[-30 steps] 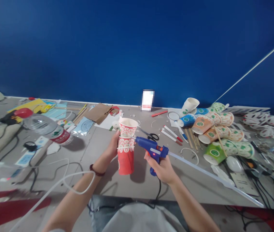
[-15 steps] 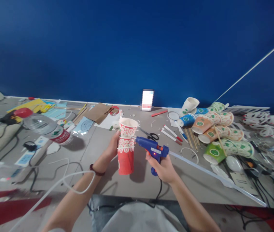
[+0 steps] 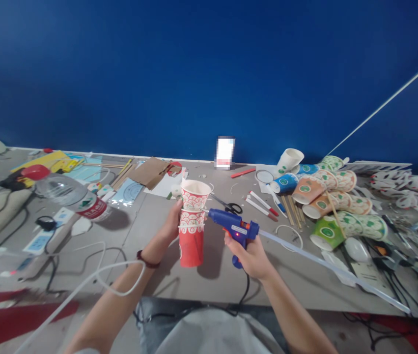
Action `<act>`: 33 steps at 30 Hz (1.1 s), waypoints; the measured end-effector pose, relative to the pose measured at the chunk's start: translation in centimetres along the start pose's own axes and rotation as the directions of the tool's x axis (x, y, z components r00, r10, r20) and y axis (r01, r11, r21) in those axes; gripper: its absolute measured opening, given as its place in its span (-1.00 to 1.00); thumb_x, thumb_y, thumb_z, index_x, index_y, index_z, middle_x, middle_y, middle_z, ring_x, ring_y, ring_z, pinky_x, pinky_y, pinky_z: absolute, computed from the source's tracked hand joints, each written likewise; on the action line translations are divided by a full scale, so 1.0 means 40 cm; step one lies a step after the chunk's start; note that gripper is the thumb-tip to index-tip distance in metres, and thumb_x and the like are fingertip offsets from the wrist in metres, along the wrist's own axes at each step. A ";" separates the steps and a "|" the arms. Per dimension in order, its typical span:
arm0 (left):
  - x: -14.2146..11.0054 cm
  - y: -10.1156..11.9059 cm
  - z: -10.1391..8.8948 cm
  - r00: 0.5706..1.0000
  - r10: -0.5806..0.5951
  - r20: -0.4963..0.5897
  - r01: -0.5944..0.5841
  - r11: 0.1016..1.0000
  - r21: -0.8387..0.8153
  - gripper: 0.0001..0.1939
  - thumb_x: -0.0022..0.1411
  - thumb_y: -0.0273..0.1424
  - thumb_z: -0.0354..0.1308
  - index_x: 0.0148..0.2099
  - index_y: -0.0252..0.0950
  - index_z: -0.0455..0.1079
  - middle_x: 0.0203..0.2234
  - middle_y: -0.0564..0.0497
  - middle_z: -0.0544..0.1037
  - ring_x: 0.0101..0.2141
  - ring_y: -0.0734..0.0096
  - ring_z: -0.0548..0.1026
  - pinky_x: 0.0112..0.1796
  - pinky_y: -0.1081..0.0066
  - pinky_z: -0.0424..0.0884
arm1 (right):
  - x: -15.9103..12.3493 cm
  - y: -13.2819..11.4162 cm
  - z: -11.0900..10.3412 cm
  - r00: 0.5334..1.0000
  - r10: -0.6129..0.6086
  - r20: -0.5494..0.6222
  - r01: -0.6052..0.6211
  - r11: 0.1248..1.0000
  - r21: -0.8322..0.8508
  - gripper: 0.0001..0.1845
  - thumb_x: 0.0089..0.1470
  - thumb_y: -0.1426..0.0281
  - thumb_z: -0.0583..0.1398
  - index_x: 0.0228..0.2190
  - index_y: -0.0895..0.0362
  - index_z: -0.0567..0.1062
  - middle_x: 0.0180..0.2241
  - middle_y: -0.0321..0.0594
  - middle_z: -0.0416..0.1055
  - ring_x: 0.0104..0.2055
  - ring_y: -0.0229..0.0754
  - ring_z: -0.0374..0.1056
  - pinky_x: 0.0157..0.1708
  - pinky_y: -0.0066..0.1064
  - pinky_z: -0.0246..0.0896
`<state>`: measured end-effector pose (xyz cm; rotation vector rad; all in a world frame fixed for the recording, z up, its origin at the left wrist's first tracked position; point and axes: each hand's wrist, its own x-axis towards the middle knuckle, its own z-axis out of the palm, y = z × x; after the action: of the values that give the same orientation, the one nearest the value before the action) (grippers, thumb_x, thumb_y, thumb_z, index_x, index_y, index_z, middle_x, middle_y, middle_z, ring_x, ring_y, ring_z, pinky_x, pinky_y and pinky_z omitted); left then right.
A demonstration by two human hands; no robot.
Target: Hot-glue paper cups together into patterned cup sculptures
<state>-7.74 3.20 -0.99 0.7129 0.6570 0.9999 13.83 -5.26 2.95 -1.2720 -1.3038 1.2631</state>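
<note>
A stack of red and white patterned paper cups (image 3: 191, 245) stands upright in front of me, its top cup open upward. My left hand (image 3: 174, 220) is closed round the left side of the stack, with the fingers partly hidden behind it. In my right hand (image 3: 253, 258) is a blue hot glue gun (image 3: 233, 223), gripped by its handle, with a small red light lit on its side. The metal nozzle points left and is at the right side of the stack, by a cup rim. From the gun's back a long clear glue stick (image 3: 326, 269) sticks out to the right.
Behind the gun lie black-handled scissors (image 3: 235, 208) and markers (image 3: 264, 202). Joined paper cups (image 3: 328, 233) cover the right side. A water bottle (image 3: 70, 196) and a power strip (image 3: 48, 241) are at left. A white cable (image 3: 100, 268) crosses near my left forearm.
The glue gun has shifted very slightly to the right with my right hand. My left hand and the cup stack have hardly moved.
</note>
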 end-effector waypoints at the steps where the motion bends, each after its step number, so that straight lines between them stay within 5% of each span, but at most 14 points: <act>1: 0.000 -0.001 -0.003 1.000 -0.006 0.009 0.006 1.000 -0.008 -0.41 0.07 0.06 0.18 -0.15 -0.39 0.49 -0.34 -0.17 0.65 -0.34 0.01 0.63 -0.28 0.16 0.55 | 0.000 0.000 0.000 1.000 0.008 0.005 -0.008 1.000 -0.001 -0.65 -0.05 0.14 0.30 -0.33 0.17 0.55 -0.47 -0.18 0.46 -0.45 -0.21 0.32 -0.42 -0.37 0.32; 12: -0.001 0.001 -0.005 0.998 -0.001 0.055 0.002 1.000 -0.014 -0.42 0.09 0.06 0.16 -0.16 -0.41 0.50 -0.36 -0.17 0.66 -0.36 0.05 0.63 -0.35 0.24 0.55 | -0.001 0.006 0.000 1.000 -0.016 -0.018 0.016 1.000 -0.024 -0.66 -0.05 0.15 0.29 -0.35 0.18 0.54 -0.44 -0.15 0.49 -0.42 -0.18 0.38 -0.35 -0.33 0.35; 23: -0.002 0.006 0.009 0.999 0.008 0.041 -0.008 1.000 -0.003 -0.37 -0.03 0.11 0.25 -0.21 -0.39 0.54 -0.40 -0.14 0.66 -0.40 0.07 0.62 -0.40 0.26 0.53 | -0.005 0.003 0.003 0.999 -0.034 0.021 0.034 0.999 -0.024 -0.72 0.02 0.18 0.24 -0.41 0.17 0.48 -0.56 -0.26 0.37 -0.55 -0.29 0.25 -0.52 -0.45 0.26; 33: 0.007 -0.007 -0.006 0.999 0.017 0.049 -0.016 1.000 -0.024 -0.43 0.08 0.06 0.16 -0.20 -0.40 0.50 -0.37 -0.16 0.65 -0.37 0.07 0.62 -0.36 0.24 0.54 | -0.006 0.012 0.008 0.979 -0.190 0.069 0.198 0.970 -0.141 -0.78 0.11 0.28 0.18 -0.43 0.16 0.51 -0.59 -0.27 0.38 -0.57 -0.31 0.27 -0.54 -0.50 0.26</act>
<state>-7.66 3.42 -1.39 0.7210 0.5968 1.0005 13.57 -5.56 2.44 -1.1840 -1.5455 1.0873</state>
